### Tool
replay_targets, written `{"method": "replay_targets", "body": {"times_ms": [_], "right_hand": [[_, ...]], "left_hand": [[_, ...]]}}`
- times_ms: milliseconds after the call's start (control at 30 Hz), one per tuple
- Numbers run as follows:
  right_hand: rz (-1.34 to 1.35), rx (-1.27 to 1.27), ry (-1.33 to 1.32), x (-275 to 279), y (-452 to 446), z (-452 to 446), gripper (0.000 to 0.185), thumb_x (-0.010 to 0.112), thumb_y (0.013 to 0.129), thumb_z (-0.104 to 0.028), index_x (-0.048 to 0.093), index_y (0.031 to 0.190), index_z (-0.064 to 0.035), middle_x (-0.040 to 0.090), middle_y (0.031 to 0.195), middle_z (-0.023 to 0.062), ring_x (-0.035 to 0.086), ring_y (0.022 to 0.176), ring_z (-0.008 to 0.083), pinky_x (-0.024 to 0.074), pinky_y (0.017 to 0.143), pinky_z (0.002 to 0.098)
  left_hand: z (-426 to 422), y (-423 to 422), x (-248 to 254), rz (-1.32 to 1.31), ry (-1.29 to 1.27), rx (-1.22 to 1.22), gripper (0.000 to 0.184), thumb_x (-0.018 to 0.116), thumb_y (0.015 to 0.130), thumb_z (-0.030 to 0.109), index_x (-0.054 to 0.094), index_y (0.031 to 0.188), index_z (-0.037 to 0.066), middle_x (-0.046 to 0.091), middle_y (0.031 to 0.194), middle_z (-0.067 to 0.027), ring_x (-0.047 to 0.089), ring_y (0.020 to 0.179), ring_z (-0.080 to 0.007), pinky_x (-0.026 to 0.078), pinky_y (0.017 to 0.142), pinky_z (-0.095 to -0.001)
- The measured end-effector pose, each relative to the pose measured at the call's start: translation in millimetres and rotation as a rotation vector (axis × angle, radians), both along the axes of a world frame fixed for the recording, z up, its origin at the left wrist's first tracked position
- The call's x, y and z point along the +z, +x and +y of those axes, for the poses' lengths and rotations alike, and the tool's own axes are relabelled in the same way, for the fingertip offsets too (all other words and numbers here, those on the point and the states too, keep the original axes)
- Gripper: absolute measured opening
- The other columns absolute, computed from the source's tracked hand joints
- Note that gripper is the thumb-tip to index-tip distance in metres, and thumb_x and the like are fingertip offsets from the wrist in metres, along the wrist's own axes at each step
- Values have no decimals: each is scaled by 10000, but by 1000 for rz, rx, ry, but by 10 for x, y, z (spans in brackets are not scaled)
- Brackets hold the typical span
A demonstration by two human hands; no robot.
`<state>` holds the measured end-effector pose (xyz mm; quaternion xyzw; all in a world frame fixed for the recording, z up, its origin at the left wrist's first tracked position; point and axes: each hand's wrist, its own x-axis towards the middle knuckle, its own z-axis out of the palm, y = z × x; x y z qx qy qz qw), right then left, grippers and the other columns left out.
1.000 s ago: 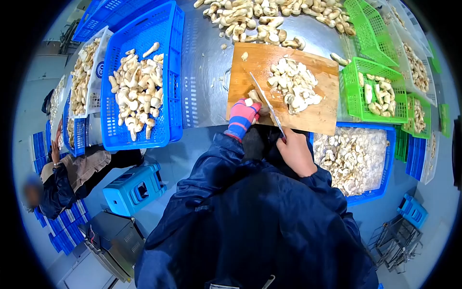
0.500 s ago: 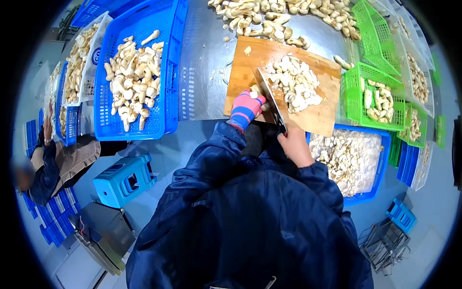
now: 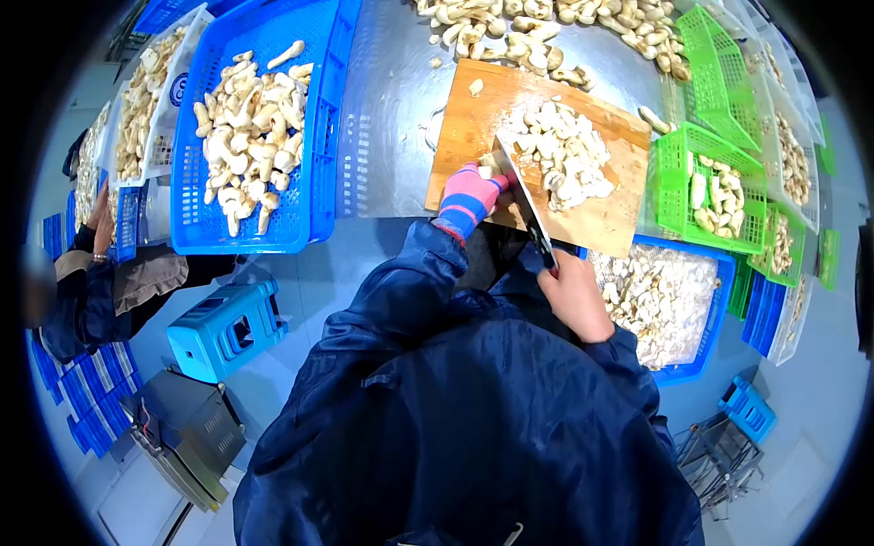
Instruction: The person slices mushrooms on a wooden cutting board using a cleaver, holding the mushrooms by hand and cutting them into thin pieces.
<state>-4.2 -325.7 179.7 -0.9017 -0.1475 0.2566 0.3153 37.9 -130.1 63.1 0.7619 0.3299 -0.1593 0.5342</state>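
My left hand, in a pink and blue striped glove, presses a mushroom against the wooden cutting board. Its fingers are closed round the mushroom, which they partly hide. My right hand is bare and wrapped round the dark handle of a kitchen knife. The knife's blade stands just right of the mushroom, slanting across the board; whether it touches cannot be made out. Right of the blade lies a heap of sliced mushrooms. One small piece rests near the board's upper left corner.
On the metal table, whole mushrooms are piled beyond the board. A blue crate of mushrooms stands left, a green basket right. Below it, a blue crate holds pieces. At far left sits another person, a dark sleeve showing.
The right hand and knife handle have shifted slightly right and down in view. The left hand still holds the mushroom. The whole view has shifted a little.
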Motion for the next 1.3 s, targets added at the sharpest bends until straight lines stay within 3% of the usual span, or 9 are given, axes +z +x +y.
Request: {"method": "replay_targets", "body": {"times_ms": [167, 267, 500, 567, 700, 833, 1033, 1200, 1300], "right_hand": [[42, -45, 49, -697, 374, 254, 164, 549, 741, -91, 585, 769, 66, 584, 642, 238, 586, 579, 391, 479, 567, 449], [507, -302, 328, -664, 611, 126, 161, 540, 773, -99, 560, 682, 32, 522, 501, 84, 504, 365, 145, 396, 341, 309], [218, -404, 184, -520, 478, 35, 147, 530, 772, -80, 591, 747, 52, 562, 534, 146, 549, 396, 228, 447, 398, 356], [-64, -245, 107, -751, 402, 48, 162, 540, 755, -97, 608, 794, 45, 586, 655, 266, 603, 609, 402, 507, 594, 439], [-336, -14, -49, -675, 195, 201, 157, 580, 745, -89, 549, 844, 28, 602, 671, 246, 609, 626, 402, 508, 617, 478], [-338, -22, 3, -661, 165, 136, 186, 574, 745, -76, 550, 895, 32, 600, 682, 243, 614, 647, 396, 504, 626, 464], [-296, -381, 223, -396, 241, -141, 320, 570, 761, -89, 605, 1059, 25, 610, 695, 244, 617, 649, 378, 492, 623, 422], [-298, -600, 257, -308, 217, -433, 268, 581, 779, -122, 621, 993, 33, 568, 581, 201, 568, 498, 313, 452, 516, 383], [-253, -651, 261, -390, 153, -615, 239, 580, 776, -120, 622, 948, 41, 555, 562, 191, 542, 467, 294, 435, 498, 380]], "left_hand": [[25, -21, -39, -57, -184, 93, 346, 665, 741, 204, 591, 985, -30, 645, 745, -126, 631, 568, -209, 516, 516, -313], [168, -60, -184, -84, -330, 71, 326, 675, 751, 170, 584, 999, -22, 627, 754, -86, 608, 597, -177, 477, 476, -291], [490, -375, -241, -406, -1470, 29, 258, 525, 847, 159, 556, 1022, -28, 615, 873, -150, 600, 748, -215, 490, 703, -316], [480, -515, 133, -343, -1546, 409, 394, 536, 840, 170, 508, 1214, 51, 561, 1155, -157, 566, 995, -334, 471, 828, -450], [1159, -631, 269, -701, -1610, 203, 578, 572, 881, 230, 320, 1387, 109, 547, 1180, -110, 555, 1023, -271, 520, 731, -401], [2503, -810, 764, -729, -1139, 100, 547, 626, 850, 195, 384, 1329, 88, 597, 1047, -111, 598, 849, -192, 501, 605, -282], [2832, -371, 1086, -73, 1286, 131, 505, 694, 750, 139, 551, 1232, 99, 622, 1076, -135, 562, 1065, -263, 436, 920, -326], [1451, 697, 512, -536, 383, -326, 340, 649, 741, 103, 657, 1080, 117, 646, 1054, -108, 615, 958, -253, 480, 847, -336], [369, 965, 208, -724, 462, -695, 376, 574, 755, 15, 652, 1085, 179, 611, 1057, -101, 575, 988, -292, 460, 886, -352]]}}
